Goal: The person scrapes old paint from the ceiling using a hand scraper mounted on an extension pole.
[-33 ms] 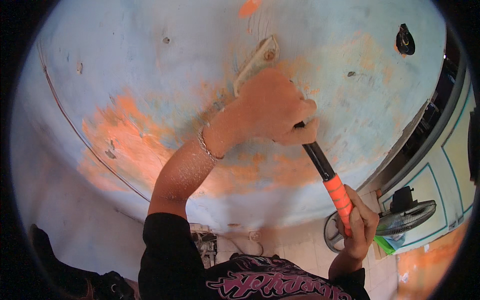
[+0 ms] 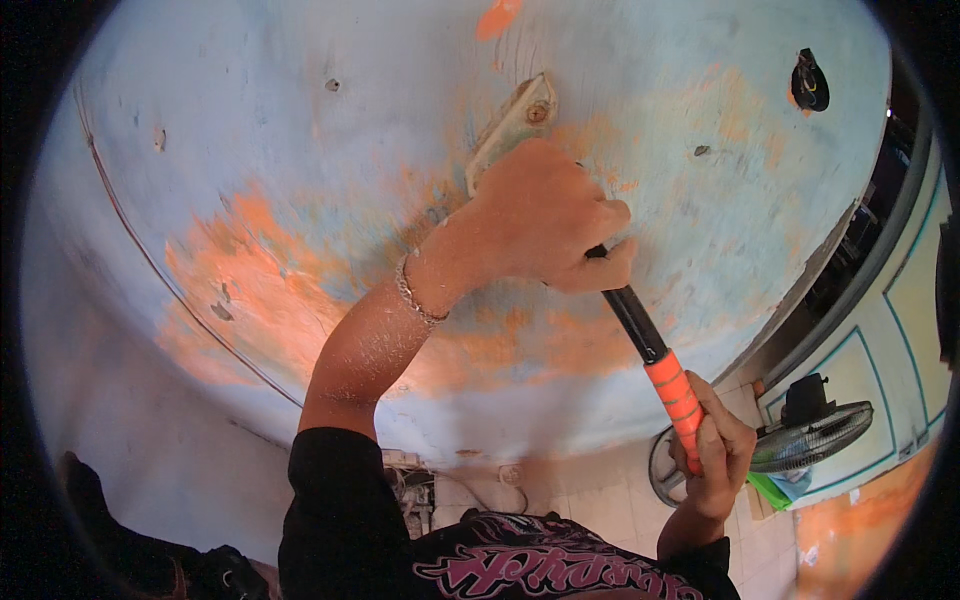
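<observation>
— While the left hand [image 2: 550, 215] wraps the black pole [image 2: 636, 325] mid-frame, where's the right hand [image 2: 722, 450]?
— Lower right, clamped around the orange grip [image 2: 675, 398].
— How best to work it?
— Steady, even pressure, I'd judge (the pole's upper end is hidden).
— Containers?
— None I can make out.

The left forearm [image 2: 365, 345], flecked pale, slants from the seven o'clock side toward one o'clock, where the left grip [image 2: 545, 215] is clenched, its back uppermost. At four o'clock the right grip [image 2: 720, 448] is curled tight, the right forearm [image 2: 690, 531] below it at about five o'clock
</observation>
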Motion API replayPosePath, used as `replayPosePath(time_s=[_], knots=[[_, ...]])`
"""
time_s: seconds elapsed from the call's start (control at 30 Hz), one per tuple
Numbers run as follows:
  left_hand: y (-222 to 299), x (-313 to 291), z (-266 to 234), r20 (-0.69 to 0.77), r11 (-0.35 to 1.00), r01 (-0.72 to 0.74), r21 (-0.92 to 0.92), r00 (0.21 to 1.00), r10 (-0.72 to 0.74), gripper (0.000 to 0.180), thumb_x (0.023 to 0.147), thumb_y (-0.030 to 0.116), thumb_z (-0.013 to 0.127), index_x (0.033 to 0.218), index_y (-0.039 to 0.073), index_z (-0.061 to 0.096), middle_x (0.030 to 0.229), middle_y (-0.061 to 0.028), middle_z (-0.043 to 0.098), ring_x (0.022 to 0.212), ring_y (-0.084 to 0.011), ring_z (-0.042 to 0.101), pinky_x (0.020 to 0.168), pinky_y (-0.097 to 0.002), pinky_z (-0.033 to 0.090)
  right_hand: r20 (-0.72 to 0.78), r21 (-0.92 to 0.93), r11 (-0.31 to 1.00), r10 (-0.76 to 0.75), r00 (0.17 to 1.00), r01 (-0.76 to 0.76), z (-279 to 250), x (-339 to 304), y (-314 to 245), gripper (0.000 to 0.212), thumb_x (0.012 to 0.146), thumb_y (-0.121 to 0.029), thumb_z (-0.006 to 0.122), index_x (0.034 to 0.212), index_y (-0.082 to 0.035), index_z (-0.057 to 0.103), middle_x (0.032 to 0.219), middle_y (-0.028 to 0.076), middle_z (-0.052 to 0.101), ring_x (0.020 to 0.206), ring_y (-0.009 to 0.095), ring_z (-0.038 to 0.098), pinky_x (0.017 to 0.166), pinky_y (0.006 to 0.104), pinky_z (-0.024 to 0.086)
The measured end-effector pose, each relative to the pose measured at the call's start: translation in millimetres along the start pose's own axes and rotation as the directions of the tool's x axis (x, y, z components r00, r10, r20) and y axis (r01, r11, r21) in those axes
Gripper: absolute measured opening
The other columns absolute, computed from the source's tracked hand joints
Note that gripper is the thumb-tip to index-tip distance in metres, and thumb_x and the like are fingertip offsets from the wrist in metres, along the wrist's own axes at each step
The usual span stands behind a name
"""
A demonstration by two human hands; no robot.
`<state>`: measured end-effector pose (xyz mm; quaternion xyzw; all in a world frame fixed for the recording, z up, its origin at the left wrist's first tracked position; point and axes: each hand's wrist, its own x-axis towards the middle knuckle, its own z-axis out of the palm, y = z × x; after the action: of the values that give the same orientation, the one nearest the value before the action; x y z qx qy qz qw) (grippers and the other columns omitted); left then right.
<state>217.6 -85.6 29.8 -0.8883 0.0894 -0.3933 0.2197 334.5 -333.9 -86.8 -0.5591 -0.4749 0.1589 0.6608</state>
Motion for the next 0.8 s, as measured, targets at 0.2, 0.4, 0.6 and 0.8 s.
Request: replayPosePath(time_s=[0.2,0.4,0.6,0.8], knots=[[-3,2,0,-0.034,0.999,0.038,0.033,0.999,-0.037,0.031,0.065,0.028,0.062,0.047,0.011,0.044,0.043,-0.0066,0.043,0.038,-0.0271,0.044,0.039,-0.037,0.033,0.055,-0.043,0.999,-0.022,0.998,0.024,0,8,1,0.041,0.091,-0.021,0.046,0.12,0.006,0.057,0.053,-0.004,0.042,0.045,0.003,0.036,0.043,0.0214,0.026],[-2,-3,10,-0.064,0.998,0.02,0.066,0.998,-0.016,0.032,0.066,0.03,0.06,0.044,0.01,0.045,0.04,-0.0075,0.042,0.037,-0.0278,0.043,0.037,-0.0382,0.032,0.119,-0.041,0.996,-0.076,0.99,0.081,-3,6,11,0.039,0.095,-0.02,0.043,0.123,0.004,0.056,0.055,-0.003,0.043,0.049,0.004,0.038,0.045,0.0225,0.029],[-6,-4,-6,-0.03,0.994,0.023,0.11,0.999,-0.02,0.032,0.064,0.03,0.06,0.044,0.011,0.044,0.039,-0.009,0.039,0.036,-0.0295,0.04,0.037,-0.0384,0.03,0.092,0.038,0.999,-0.009,0.996,0.005,11,12,11,0.05,0.092,-0.027,0.045,0.123,0.011,0.052,0.057,-0.004,0.043,0.047,0.002,0.033,0.044,0.0201,0.021],[-6,4,-14,-0.007,0.997,0.014,0.081,1.0,-0.013,0.033,0.064,0.031,0.06,0.044,0.01,0.043,0.04,-0.0093,0.041,0.036,-0.0299,0.04,0.037,-0.0382,0.03,0.125,-0.03,0.995,-0.092,0.988,0.097,6,12,10,0.041,0.093,-0.017,0.041,0.124,0.005,0.054,0.053,-0.002,0.044,0.047,0.005,0.041,0.045,0.0227,0.032]])
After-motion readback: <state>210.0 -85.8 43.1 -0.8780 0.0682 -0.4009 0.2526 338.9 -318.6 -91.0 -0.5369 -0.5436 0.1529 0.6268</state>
